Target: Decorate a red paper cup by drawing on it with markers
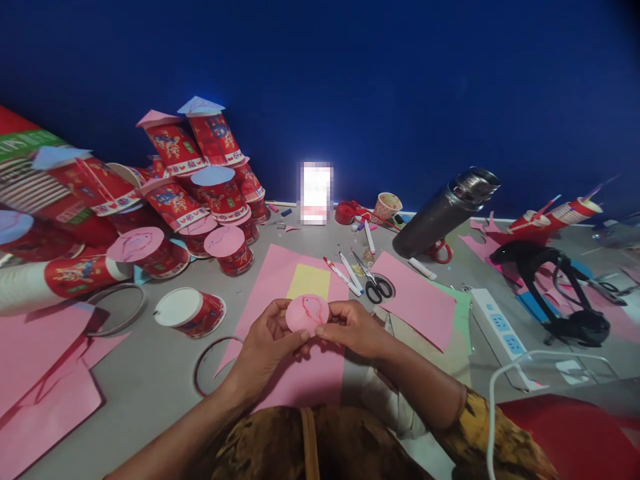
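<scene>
A round pink paper disc [307,313] with a red drawn outline is held up between both hands. My left hand [266,345] pinches its left and lower edge with thumb and fingers. My right hand [353,327] pinches the right edge. Both hands hover over a large pink paper sheet [300,373] lying on the grey table [150,373]. A small yellow sheet [309,281] lies on the pink one just beyond the disc. Black-handled scissors [375,283] rest to the right, past my right hand.
Several red paper cups [190,312], some capped with pink or blue discs, pile up at the back left. Markers [350,272], a steel flask [443,212], a white power strip [503,327], a black stand [560,287] and more pink paper [417,300] fill the right.
</scene>
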Action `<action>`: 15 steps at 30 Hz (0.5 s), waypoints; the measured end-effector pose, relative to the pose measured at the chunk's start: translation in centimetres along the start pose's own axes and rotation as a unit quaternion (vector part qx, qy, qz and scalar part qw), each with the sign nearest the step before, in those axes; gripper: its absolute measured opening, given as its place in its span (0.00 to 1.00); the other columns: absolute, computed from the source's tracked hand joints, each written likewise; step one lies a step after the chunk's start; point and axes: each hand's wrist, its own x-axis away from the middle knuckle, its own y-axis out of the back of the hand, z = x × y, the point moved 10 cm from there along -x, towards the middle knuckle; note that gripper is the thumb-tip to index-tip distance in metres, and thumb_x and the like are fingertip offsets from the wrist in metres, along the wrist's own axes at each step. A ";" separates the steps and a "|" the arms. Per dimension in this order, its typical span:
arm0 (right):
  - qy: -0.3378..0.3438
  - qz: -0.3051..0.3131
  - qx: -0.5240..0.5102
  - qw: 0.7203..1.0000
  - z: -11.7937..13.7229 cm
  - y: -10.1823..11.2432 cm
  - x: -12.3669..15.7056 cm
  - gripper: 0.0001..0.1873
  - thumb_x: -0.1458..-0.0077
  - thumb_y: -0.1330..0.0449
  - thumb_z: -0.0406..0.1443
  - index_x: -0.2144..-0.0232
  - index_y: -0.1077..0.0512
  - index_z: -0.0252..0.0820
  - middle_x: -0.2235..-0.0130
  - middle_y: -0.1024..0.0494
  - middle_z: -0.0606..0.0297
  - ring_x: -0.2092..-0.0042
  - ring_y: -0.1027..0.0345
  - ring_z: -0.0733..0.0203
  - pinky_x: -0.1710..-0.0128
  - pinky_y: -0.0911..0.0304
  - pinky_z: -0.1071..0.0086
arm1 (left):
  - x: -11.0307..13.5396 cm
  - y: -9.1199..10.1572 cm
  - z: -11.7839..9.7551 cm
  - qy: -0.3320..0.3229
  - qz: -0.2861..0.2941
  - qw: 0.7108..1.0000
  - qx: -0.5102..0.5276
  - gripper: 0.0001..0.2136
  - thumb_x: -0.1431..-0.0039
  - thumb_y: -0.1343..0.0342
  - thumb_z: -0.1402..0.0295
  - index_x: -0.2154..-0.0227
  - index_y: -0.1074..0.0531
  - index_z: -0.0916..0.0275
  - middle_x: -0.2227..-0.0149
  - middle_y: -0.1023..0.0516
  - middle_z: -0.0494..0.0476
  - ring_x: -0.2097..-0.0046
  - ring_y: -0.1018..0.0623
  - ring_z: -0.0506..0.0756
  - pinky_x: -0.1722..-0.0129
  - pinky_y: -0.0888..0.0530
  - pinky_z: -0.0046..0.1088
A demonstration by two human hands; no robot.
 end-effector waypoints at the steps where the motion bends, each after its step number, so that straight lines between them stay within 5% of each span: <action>1: -0.014 -0.007 -0.031 0.999 -0.3 0.2 -0.1 0.17 0.53 0.27 0.46 0.74 0.25 0.39 0.77 0.26 0.70 0.77 0.42 0.70 0.77 0.49 0.73 | 0.1 0.5 -0.7 -0.041 -0.021 0.998 -0.038 0.27 0.47 0.27 0.61 0.47 0.32 0.59 0.63 0.16 0.54 0.69 0.18 0.54 0.67 0.20 0.32; 3: -0.047 -0.013 -0.096 0.994 -1.0 0.4 -0.3 0.18 0.57 0.26 0.45 0.76 0.26 0.40 0.80 0.27 0.72 0.81 0.47 0.72 0.80 0.53 0.74 | 0.7 1.4 -3.3 -0.172 -0.079 0.968 -0.163 0.30 0.48 0.28 0.66 0.42 0.30 0.56 0.50 0.19 0.60 0.58 0.17 0.57 0.59 0.17 0.37; 5: -0.074 0.004 -0.146 0.987 -1.3 0.1 -0.3 0.19 0.60 0.24 0.45 0.78 0.28 0.41 0.81 0.28 0.73 0.82 0.51 0.74 0.82 0.56 0.75 | 2.0 0.7 -5.8 -0.317 -0.106 0.891 -0.307 0.26 0.47 0.30 0.70 0.43 0.24 0.54 0.43 0.23 0.63 0.47 0.19 0.62 0.50 0.18 0.42; 7: -0.090 0.026 -0.173 0.980 -1.4 -0.5 -0.1 0.21 0.61 0.22 0.45 0.79 0.29 0.40 0.82 0.28 0.73 0.83 0.53 0.75 0.84 0.58 0.76 | 3.1 -1.0 -7.0 -0.417 -0.084 0.814 -0.396 0.17 0.42 0.34 0.74 0.50 0.18 0.53 0.45 0.22 0.63 0.43 0.21 0.64 0.46 0.20 0.45; 9: -0.103 0.057 -0.188 0.975 -1.4 -1.2 0.2 0.24 0.62 0.20 0.46 0.80 0.29 0.40 0.82 0.27 0.71 0.83 0.53 0.75 0.84 0.59 0.76 | 3.9 -2.0 -7.8 -0.473 -0.064 0.775 -0.414 0.14 0.40 0.37 0.76 0.56 0.15 0.52 0.52 0.18 0.61 0.46 0.21 0.63 0.46 0.21 0.45; 12: -0.100 0.084 -0.183 0.974 -1.1 -1.7 0.6 0.28 0.60 0.20 0.53 0.78 0.27 0.40 0.81 0.26 0.71 0.83 0.53 0.75 0.84 0.58 0.75 | 3.8 -1.6 -9.1 -0.453 -0.080 0.807 -0.371 0.09 0.40 0.36 0.74 0.65 0.14 0.51 0.63 0.15 0.58 0.52 0.19 0.62 0.49 0.22 0.42; 15: -0.024 0.001 -0.123 0.992 0.2 0.4 0.4 0.30 0.57 0.22 0.57 0.78 0.29 0.41 0.81 0.30 0.73 0.82 0.50 0.73 0.81 0.54 0.74 | 1.8 0.4 -8.4 -0.279 -0.110 0.913 -0.276 0.04 0.42 0.33 0.68 0.71 0.15 0.54 0.65 0.16 0.58 0.58 0.19 0.61 0.57 0.23 0.38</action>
